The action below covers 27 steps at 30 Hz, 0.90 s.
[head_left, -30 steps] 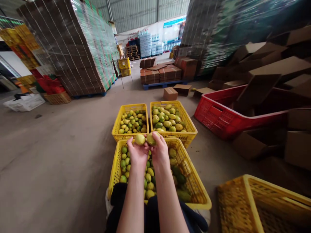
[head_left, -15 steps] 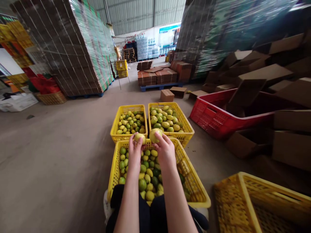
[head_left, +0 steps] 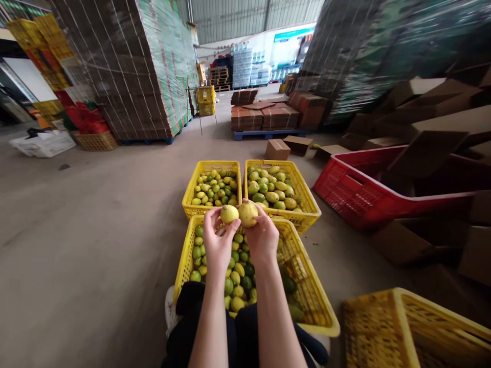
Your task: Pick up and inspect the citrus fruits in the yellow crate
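My left hand (head_left: 218,240) is closed around a yellow lemon (head_left: 229,213), fingers behind it and thumb in front. Beside it, my right hand (head_left: 264,237) grips a larger yellow lemon (head_left: 248,214). The two fruits are side by side, almost touching, above the far end of the near yellow crate (head_left: 307,276). Green and yellow lemons (head_left: 238,271) lie inside that crate, partly hidden by my forearms. Just beyond my hands stand a left yellow crate (head_left: 185,200) with smaller fruits and a right yellow crate (head_left: 312,209) with bigger ones.
On the right are a red crate (head_left: 345,191) with cardboard in it and a heap of cardboard boxes (head_left: 425,235). Another yellow crate (head_left: 376,322) stands at the lower right. Farther off, flattened cartons rest on a blue pallet (head_left: 268,134) between tall wrapped stacks.
Both lemons have been brought closer together and turned in my fingers. The view has swung slightly left, so the surroundings appear shifted to the right.
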Each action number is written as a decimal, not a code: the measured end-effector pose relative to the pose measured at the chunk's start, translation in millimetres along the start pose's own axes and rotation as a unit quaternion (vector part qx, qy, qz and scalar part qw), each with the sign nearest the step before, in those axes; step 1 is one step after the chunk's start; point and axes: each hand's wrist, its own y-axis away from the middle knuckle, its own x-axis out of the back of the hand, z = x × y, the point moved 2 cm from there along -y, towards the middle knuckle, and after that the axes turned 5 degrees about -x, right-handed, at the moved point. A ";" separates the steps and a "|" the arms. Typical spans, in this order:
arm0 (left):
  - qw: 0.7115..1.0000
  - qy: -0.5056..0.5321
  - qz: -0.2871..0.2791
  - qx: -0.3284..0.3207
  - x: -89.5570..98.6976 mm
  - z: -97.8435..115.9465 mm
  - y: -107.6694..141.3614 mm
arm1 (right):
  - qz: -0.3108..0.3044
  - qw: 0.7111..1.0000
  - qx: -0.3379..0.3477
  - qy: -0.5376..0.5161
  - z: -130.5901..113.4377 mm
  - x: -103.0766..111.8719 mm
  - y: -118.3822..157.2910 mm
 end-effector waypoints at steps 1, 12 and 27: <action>1.000 -0.004 -0.019 0.005 -0.9 -1.2 0.8 | -0.001 1.000 0.006 -0.007 -1.4 0.1 1.4; 0.988 -0.017 -0.150 0.036 2.7 5.0 -0.4 | 0.090 0.985 0.102 0.109 -14.7 8.8 8.0; 0.978 0.041 -0.149 0.143 7.1 -3.3 -3.4 | 0.154 0.982 0.043 0.105 -10.7 5.0 7.5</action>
